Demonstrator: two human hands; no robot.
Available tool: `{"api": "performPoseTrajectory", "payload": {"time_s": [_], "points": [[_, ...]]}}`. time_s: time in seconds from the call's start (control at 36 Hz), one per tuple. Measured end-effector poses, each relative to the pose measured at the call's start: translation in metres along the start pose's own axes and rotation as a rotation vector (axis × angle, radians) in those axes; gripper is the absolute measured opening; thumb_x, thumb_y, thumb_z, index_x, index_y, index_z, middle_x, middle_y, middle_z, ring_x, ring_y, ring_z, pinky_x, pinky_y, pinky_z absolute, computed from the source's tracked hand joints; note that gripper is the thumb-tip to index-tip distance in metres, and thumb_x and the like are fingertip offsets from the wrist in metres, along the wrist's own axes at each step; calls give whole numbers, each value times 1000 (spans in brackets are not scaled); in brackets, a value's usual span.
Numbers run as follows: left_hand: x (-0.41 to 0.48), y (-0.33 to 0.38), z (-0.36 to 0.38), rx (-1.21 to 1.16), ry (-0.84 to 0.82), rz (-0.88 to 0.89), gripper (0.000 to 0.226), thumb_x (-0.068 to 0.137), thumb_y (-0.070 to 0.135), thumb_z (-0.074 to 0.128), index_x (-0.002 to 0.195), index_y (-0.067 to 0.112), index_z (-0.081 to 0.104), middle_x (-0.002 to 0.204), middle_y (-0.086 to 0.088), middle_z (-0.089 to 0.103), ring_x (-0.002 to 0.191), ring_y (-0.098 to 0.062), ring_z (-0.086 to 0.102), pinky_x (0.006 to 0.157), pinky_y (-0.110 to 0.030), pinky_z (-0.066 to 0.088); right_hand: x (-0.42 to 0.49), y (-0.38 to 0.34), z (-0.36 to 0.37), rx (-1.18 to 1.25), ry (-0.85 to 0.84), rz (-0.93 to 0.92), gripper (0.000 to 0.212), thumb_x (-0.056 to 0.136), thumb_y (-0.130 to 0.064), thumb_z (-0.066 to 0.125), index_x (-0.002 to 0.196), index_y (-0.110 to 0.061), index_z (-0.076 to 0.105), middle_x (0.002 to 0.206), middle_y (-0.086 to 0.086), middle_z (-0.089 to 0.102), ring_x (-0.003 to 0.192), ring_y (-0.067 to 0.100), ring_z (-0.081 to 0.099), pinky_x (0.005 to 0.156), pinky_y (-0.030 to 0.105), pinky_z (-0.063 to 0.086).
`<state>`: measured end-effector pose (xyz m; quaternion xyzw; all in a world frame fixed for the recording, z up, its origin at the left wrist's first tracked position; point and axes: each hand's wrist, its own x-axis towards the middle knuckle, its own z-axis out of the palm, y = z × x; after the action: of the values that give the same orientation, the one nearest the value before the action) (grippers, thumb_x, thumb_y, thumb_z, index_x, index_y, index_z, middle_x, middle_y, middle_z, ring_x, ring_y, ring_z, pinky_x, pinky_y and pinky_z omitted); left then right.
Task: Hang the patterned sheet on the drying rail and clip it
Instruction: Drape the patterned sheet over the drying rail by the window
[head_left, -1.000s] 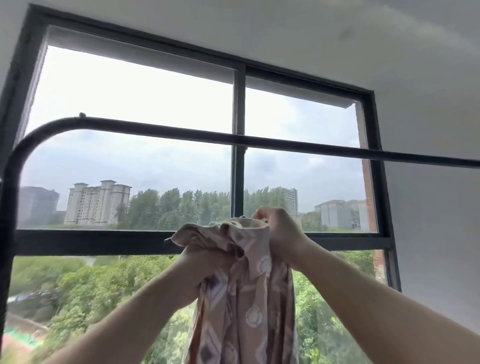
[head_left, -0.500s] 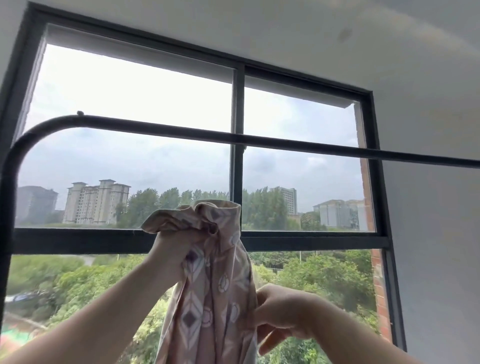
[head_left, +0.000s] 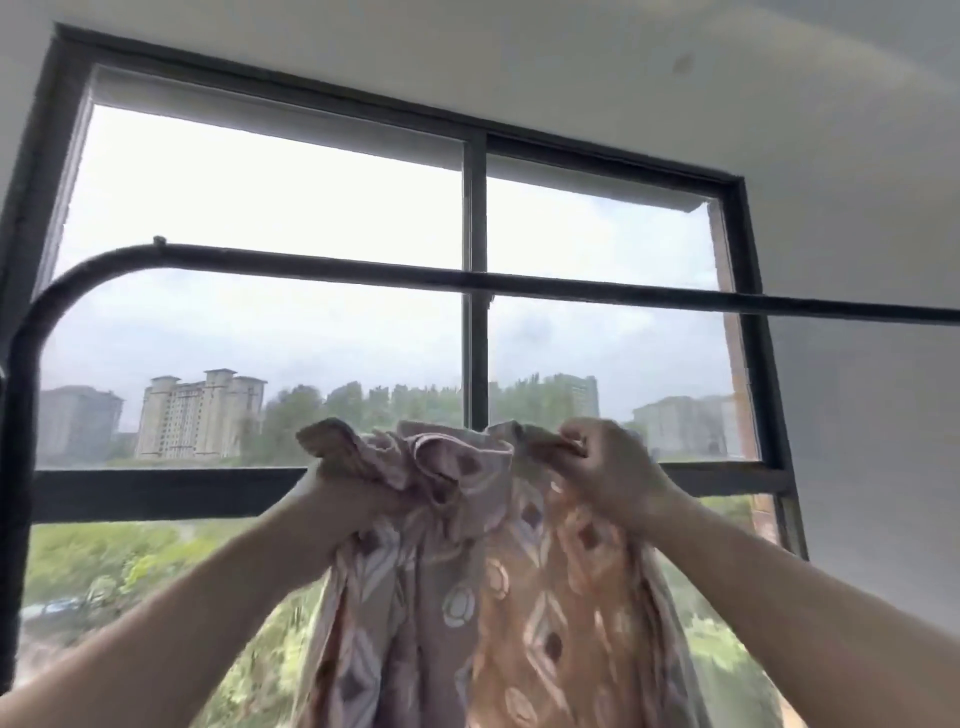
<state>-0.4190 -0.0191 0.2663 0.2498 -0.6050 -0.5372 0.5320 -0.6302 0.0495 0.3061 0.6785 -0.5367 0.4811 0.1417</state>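
The patterned sheet (head_left: 483, 597), pinkish with white and brown motifs, hangs bunched between my two raised hands in the lower middle of the head view. My left hand (head_left: 353, 493) grips the sheet's bunched top edge on the left. My right hand (head_left: 608, 467) pinches the top edge on the right. The black drying rail (head_left: 571, 285) runs across the view above both hands and curves down at the left. The sheet hangs below the rail and does not touch it. No clip is in view.
A black-framed window (head_left: 475, 208) fills the wall behind the rail, with buildings and trees outside. A white wall (head_left: 872, 415) stands to the right and a white ceiling above.
My right hand rose from lower on the sheet to its top edge. The two hands moved apart, spreading the top edge wider. The sheet shifted slightly right.
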Motion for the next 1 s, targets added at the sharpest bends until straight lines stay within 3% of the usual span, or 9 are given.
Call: {"api": "performPoseTrajectory", "payload": {"time_s": [0.11,0.17,0.28,0.39,0.56,0.64,0.72,0.83,1.0], "points": [[6,-5,-8,25,-47,-20,30,65,-3,61,96,-5,62,102,-31,63,90,-43,63,88,-52,49,-4,0,0,208,117,8,34,89,-16,57,58,-17,45,55,-4,45,52,8,41,46,13,32],[5,-3,-3,45,-97,-33,31,65,2,65,95,-4,63,103,-30,64,91,-42,64,89,-56,49,-1,-8,2,274,59,-7,26,88,-16,58,62,-15,53,59,-1,52,56,13,48,56,24,40],[-19,3,30,-27,-325,9,22,45,-15,63,59,1,67,64,-19,67,52,-27,66,49,-29,55,3,-20,16,433,-35,-39,26,85,-19,64,60,-20,57,59,-4,55,61,13,51,63,30,40],[-19,2,46,-35,-264,136,28,55,-18,62,48,9,69,57,-12,68,49,-21,66,45,-24,53,1,-16,23,551,-76,17,21,76,-16,72,58,-17,60,62,1,54,68,16,49,64,33,39],[-8,0,39,-42,-60,185,25,70,-20,59,64,3,67,61,-15,67,52,-24,66,54,-31,57,-10,0,22,328,-258,124,29,73,-24,72,85,0,64,87,18,69,83,32,68,70,43,56],[-3,-1,35,-73,26,186,19,69,-18,63,71,0,63,63,-15,67,52,-24,65,60,-32,55,-15,5,24,196,-370,205,10,72,-11,69,65,-9,61,75,8,64,71,19,61,64,31,51],[-2,4,33,-109,85,211,18,69,-17,62,73,0,63,65,-15,66,50,-23,65,57,-31,55,-23,13,23,2,-523,342,3,74,-8,65,71,-8,65,72,3,58,63,13,52,57,25,48],[0,11,29,-121,123,247,17,71,-16,62,74,1,62,56,-9,67,48,-20,65,49,-26,52,-37,28,29,-156,-725,494,16,85,-12,57,70,-9,54,66,-3,50,53,5,45,42,12,38],[6,10,21,-129,125,262,15,72,-13,63,80,-1,63,74,-19,67,68,-30,66,67,-37,54,-46,38,42,-89,-617,607,16,90,-2,43,83,-1,56,65,6,57,50,12,55,50,23,52]]}}
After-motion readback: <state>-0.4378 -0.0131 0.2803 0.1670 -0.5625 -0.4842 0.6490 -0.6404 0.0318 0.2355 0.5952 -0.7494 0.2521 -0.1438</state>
